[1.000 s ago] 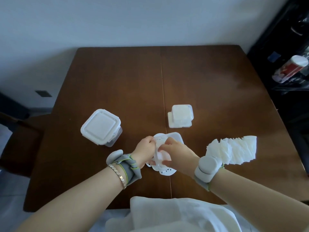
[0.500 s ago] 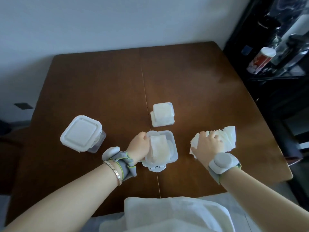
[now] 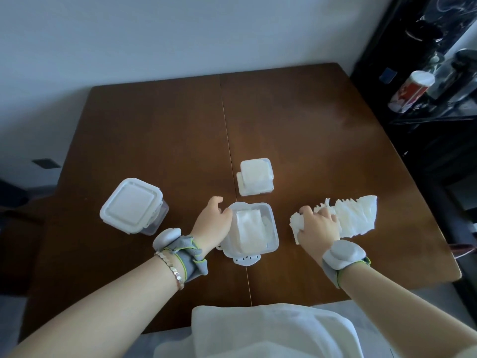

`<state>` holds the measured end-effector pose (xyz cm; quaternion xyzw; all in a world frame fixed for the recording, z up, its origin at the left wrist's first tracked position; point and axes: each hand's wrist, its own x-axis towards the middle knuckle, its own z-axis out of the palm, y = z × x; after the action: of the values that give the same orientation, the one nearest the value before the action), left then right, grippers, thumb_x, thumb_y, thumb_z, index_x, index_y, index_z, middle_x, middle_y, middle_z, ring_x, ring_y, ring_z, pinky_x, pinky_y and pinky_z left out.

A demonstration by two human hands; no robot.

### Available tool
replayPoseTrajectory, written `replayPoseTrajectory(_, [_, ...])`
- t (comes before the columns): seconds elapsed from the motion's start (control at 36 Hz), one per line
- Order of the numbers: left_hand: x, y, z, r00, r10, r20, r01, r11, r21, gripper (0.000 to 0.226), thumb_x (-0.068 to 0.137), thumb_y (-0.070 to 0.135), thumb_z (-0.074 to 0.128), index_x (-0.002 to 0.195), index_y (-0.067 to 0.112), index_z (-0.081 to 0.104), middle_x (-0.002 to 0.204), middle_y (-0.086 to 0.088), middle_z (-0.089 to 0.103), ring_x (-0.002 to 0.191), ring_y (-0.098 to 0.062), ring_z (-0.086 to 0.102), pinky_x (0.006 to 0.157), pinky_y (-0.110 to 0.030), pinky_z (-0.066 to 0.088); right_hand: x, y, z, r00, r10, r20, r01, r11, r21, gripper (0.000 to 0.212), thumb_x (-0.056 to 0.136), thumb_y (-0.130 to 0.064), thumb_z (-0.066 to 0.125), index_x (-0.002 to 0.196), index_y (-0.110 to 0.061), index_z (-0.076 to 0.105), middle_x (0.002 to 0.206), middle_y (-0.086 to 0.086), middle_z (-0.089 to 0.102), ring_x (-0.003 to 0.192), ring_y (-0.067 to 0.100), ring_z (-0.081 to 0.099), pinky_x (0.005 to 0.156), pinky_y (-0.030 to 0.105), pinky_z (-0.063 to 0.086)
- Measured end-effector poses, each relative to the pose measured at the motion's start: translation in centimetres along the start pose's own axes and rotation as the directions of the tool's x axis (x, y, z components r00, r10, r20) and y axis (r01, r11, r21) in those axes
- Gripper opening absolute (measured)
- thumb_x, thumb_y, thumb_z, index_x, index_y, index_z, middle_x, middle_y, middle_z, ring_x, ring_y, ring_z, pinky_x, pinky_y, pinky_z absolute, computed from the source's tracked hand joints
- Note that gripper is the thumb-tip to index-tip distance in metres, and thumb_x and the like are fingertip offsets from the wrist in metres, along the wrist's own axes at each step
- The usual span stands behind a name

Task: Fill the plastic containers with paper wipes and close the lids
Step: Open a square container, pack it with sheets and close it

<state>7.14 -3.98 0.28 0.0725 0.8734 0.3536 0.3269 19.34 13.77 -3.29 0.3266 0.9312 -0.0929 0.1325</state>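
Note:
An open clear plastic container (image 3: 272, 215) sits near the table's front edge with folded white wipes (image 3: 249, 228) inside. My left hand (image 3: 213, 222) rests against its left wall, thumb on the rim. A white lid (image 3: 246, 260) pokes out from under its near side. To the right lies a fanned stack of paper wipes (image 3: 353, 218); my right hand (image 3: 318, 227) grips its left end. Behind the open container stands a small container (image 3: 255, 177) filled with wipes. A larger container with a closed clip lid (image 3: 131, 205) stands at the left.
The brown wooden table (image 3: 296, 120) has a seam down its middle. A black shelf (image 3: 426, 99) with a red and white can and dark bottles stands at the right. White cloth covers my lap at the bottom. A dark chair is at the far left.
My right hand left the open container, moved right to the fanned wipes and closed on their left end. My left hand stayed on the container. The camera turned right.

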Motion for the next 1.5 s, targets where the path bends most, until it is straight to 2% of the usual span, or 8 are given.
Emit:
replayPoseTrajectory(0.11, [0.4,0.8,-0.6,0.989,0.043,-0.142,-0.061,0.99,-0.129,0.043,0.094,0.022,0.042,0.137,0.018,0.039,0.139,-0.008,0.046,0.122,-0.023,0.048,0.095,-0.031,0.038,0.1,-1.7,-4.1,0.995,0.103,-0.016,-0.077,0.829,0.555,0.046,0.083,-0.015,0.055,0.127,-0.02,0.042,0.104,0.007,0.057,0.092,0.024,0.054,0.073,0.033,0.049])
replayPoseTrajectory(0.19, [0.2,2.7,-1.3,0.976,0.065,-0.21,-0.139,0.922,-0.361,0.031,0.093,0.018,0.046,0.123,0.015,0.053,0.117,-0.004,0.059,0.116,-0.022,0.054,0.097,-0.031,0.042,0.6,-3.4,-7.3,0.998,-0.01,0.064,-0.054,0.403,0.913,0.036,0.086,-0.005,0.054,0.118,-0.017,0.046,0.094,0.0,0.055,0.079,0.017,0.058,0.051,0.022,0.05])
replayPoseTrajectory(0.33, [-1.0,5.9,-1.7,0.961,0.044,0.273,0.21,0.526,-0.824,0.035,0.098,0.035,0.037,0.096,0.01,0.062,0.09,-0.01,0.063,0.077,-0.018,0.059,0.072,-0.027,0.047,0.2,-5.8,-9.3,0.929,-0.34,0.146,-0.191,-0.103,0.976,0.031,0.083,0.005,0.054,0.103,-0.017,0.057,0.089,0.003,0.062,0.076,0.017,0.064,0.052,0.025,0.054])
replayPoseTrajectory(0.56, [-1.4,5.2,-2.0,0.914,0.035,0.403,0.355,0.411,-0.84,0.034,0.099,0.033,0.038,0.096,0.012,0.064,0.076,-0.006,0.071,0.069,-0.017,0.067,0.058,-0.025,0.057,0.8,-7.2,-7.3,0.939,-0.292,-0.181,0.334,0.659,0.674,0.037,0.076,-0.025,0.075,0.108,-0.013,0.062,0.112,-0.006,0.045,0.105,0.014,0.042,0.073,0.008,0.042])
replayPoseTrajectory(0.92, [-1.4,4.3,-2.2,0.89,-0.103,0.443,0.449,0.357,-0.819,0.022,0.095,0.022,0.044,0.095,0.007,0.06,0.077,-0.009,0.065,0.07,-0.02,0.061,0.061,-0.029,0.053,0.3,-7.2,-5.5,0.555,-0.527,-0.644,0.758,0.639,0.13,0.013,0.067,-0.013,0.076,0.078,-0.012,0.07,0.087,0.007,0.057,0.08,0.013,0.041,0.065,0.034,0.045])
replayPoseTrajectory(1.14, [-0.6,3.4,-2.1,0.907,-0.246,0.341,0.419,0.467,-0.779,0.012,0.093,0.007,0.048,0.089,0.006,0.059,0.071,-0.01,0.062,0.066,-0.021,0.06,0.05,-0.026,0.054,-0.4,-7.5,-7.1,0.829,-0.491,-0.269,0.53,0.533,0.659,0.024,0.079,-0.01,0.071,0.079,-0.028,0.055,0.086,-0.017,0.06,0.077,-0.01,0.055,0.069,0.008,0.044])
replayPoseTrajectory(1.25, [0.3,2.5,-2.9,0.93,-0.35,0.116,0.266,0.418,-0.869,0.015,0.092,0.005,0.052,0.106,0.006,0.057,0.093,-0.013,0.062,0.097,-0.031,0.062,0.085,-0.046,0.054,0.5,-6.7,-8.4,0.913,-0.398,-0.095,0.311,0.524,0.793,0.021,0.085,-0.014,0.064,0.084,-0.032,0.054,0.08,-0.01,0.06,0.071,0.004,0.057,0.064,0.015,0.047])
replayPoseTrajectory(1.5, [0.4,1.9,-3.1,0.914,-0.402,0.062,0.242,0.416,-0.876,0.003,0.092,0.009,0.05,0.094,0.01,0.053,0.081,-0.006,0.056,0.073,-0.021,0.056,0.076,-0.037,0.05,-0.6,-7.6,-3.2,0.878,-0.403,0.259,0.291,0.878,0.38,0.04,0.091,-0.019,0.052,0.13,-0.019,0.046,0.124,0.004,0.056,0.112,0.021,0.053,0.092,0.029,0.043])
